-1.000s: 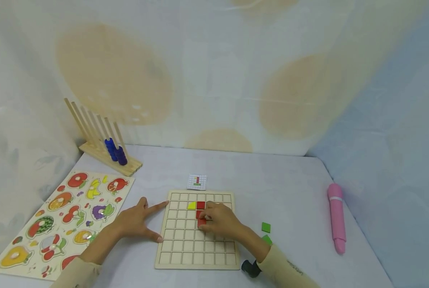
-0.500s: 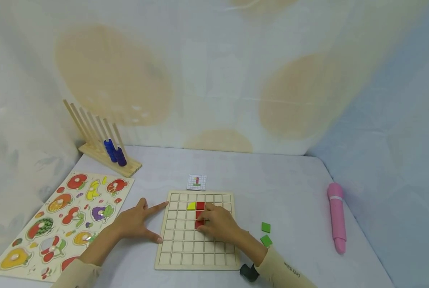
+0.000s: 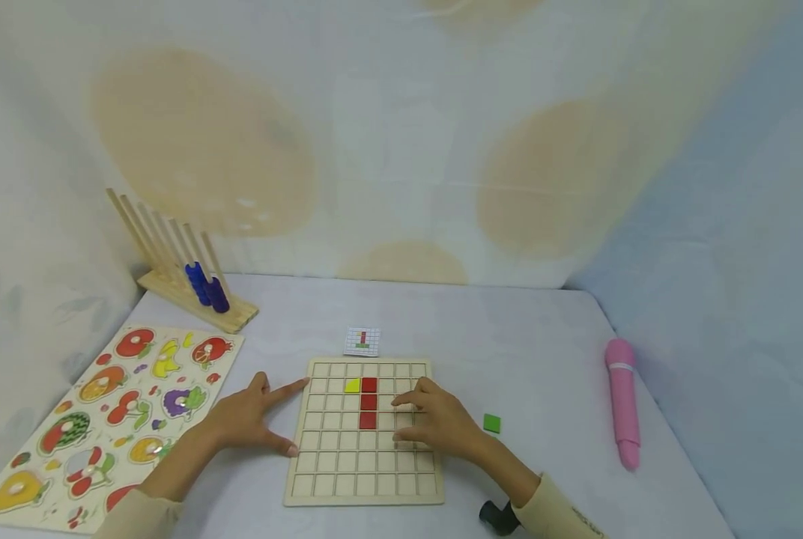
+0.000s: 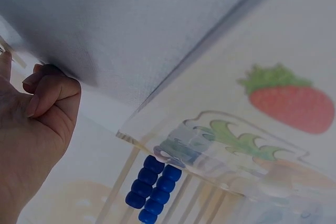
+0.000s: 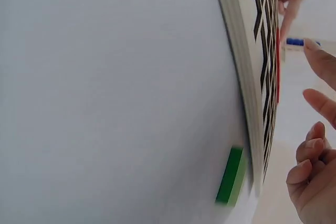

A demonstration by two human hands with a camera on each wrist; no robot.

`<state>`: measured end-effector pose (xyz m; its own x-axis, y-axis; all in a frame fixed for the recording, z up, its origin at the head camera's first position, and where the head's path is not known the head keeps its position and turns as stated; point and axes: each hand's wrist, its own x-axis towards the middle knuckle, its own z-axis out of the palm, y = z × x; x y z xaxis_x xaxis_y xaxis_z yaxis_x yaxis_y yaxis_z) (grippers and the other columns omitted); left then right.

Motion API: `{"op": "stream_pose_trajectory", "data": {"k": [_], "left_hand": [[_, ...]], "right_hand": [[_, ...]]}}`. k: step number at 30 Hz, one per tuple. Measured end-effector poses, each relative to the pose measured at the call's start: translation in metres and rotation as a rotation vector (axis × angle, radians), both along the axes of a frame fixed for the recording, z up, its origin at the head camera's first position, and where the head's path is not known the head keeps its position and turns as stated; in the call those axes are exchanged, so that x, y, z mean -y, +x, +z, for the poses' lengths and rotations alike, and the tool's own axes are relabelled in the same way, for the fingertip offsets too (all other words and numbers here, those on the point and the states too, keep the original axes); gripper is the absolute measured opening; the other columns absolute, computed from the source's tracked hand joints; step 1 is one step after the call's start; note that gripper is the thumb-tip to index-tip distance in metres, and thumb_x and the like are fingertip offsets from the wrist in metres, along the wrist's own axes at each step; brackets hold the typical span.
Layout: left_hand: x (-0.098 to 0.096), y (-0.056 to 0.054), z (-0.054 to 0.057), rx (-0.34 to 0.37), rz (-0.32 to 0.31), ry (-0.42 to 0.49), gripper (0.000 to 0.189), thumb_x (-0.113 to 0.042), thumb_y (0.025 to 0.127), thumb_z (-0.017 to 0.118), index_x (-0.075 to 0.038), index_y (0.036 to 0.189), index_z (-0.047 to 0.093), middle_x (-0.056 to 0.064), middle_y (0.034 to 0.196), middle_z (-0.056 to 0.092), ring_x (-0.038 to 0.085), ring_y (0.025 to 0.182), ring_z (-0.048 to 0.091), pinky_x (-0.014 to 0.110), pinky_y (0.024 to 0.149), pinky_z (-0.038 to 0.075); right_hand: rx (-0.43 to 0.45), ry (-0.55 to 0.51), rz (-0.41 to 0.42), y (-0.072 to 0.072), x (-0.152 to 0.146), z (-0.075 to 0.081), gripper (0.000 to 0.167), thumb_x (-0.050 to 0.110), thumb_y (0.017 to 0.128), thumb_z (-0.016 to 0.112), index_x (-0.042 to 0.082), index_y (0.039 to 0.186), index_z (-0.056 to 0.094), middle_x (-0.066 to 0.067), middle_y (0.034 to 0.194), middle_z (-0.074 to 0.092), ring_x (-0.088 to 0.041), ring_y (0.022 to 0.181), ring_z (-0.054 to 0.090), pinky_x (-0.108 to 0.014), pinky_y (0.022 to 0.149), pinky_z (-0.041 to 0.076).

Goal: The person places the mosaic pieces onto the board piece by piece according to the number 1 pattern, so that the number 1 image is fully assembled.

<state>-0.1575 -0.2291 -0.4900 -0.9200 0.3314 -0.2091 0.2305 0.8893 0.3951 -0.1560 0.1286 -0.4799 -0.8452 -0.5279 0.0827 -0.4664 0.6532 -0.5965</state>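
Observation:
A wooden grid board lies on the table, with three red tiles stacked in one column and a yellow tile beside the top one. My left hand touches the board's left edge with a straight index finger and thumb; its other fingers are curled in the left wrist view. Over the board's right side is my right hand, thumb and index apart with nothing between them. A green tile lies right of the board. Behind the board sits a small pattern card.
A fruit puzzle board lies at the left, in front of a wooden peg abacus with blue beads. A pink pen-shaped object lies near the right edge. A dark cylinder is by the right sleeve.
My right hand has drawn back rightward off the red tiles, leaving the three uncovered. The second green tile is no longer visible in the head view. My left hand stays at the board's edge.

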Motion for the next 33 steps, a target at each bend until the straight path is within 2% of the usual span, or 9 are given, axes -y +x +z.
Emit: {"op": "stream_pose_trajectory", "data": {"k": [5,10,14,24,33], "left_hand": [[0.000,0.001,0.002,0.005,0.000,0.007,0.113,-0.077,0.053,0.079,-0.038,0.151,0.040,0.009,0.101,0.039,0.018,0.067,0.044,0.032,0.056,0.036],[-0.001,0.002,0.004,0.019,0.001,0.015,0.112,-0.075,0.054,0.080,-0.037,0.151,0.040,0.010,0.101,0.039,0.019,0.067,0.044,0.032,0.056,0.035],[-0.001,0.003,0.004,0.022,-0.005,0.013,0.112,-0.075,0.054,0.080,-0.037,0.152,0.040,0.009,0.101,0.038,0.018,0.067,0.043,0.032,0.056,0.035],[-0.001,0.001,0.003,0.017,0.000,0.009,0.113,-0.077,0.053,0.079,-0.039,0.151,0.039,0.008,0.101,0.038,0.018,0.069,0.043,0.032,0.057,0.035],[-0.001,0.002,0.005,0.015,0.000,0.002,0.113,-0.076,0.053,0.080,-0.037,0.152,0.039,0.008,0.101,0.039,0.018,0.068,0.044,0.032,0.056,0.036]], "right_hand": [[0.026,-0.014,-0.058,0.003,-0.015,0.002,0.047,0.032,0.074,0.088,0.015,0.115,0.073,-0.002,0.088,0.048,-0.008,0.073,0.037,-0.019,0.061,0.034],[0.036,-0.060,-0.078,0.005,-0.029,0.003,0.048,0.029,0.073,0.088,0.013,0.115,0.073,-0.002,0.085,0.047,-0.014,0.076,0.041,-0.020,0.062,0.034],[0.040,-0.072,-0.092,0.006,-0.041,0.000,0.048,0.030,0.072,0.088,0.015,0.116,0.073,-0.001,0.084,0.046,-0.014,0.078,0.041,-0.020,0.064,0.035],[0.020,-0.155,-0.119,0.006,-0.075,-0.003,0.048,0.027,0.073,0.087,0.008,0.115,0.072,-0.007,0.081,0.047,-0.020,0.074,0.041,-0.022,0.064,0.036],[-0.011,-0.138,-0.207,0.007,-0.106,-0.003,0.041,0.028,0.075,0.086,0.011,0.110,0.074,-0.003,0.079,0.043,-0.012,0.073,0.038,-0.022,0.063,0.034]]}}
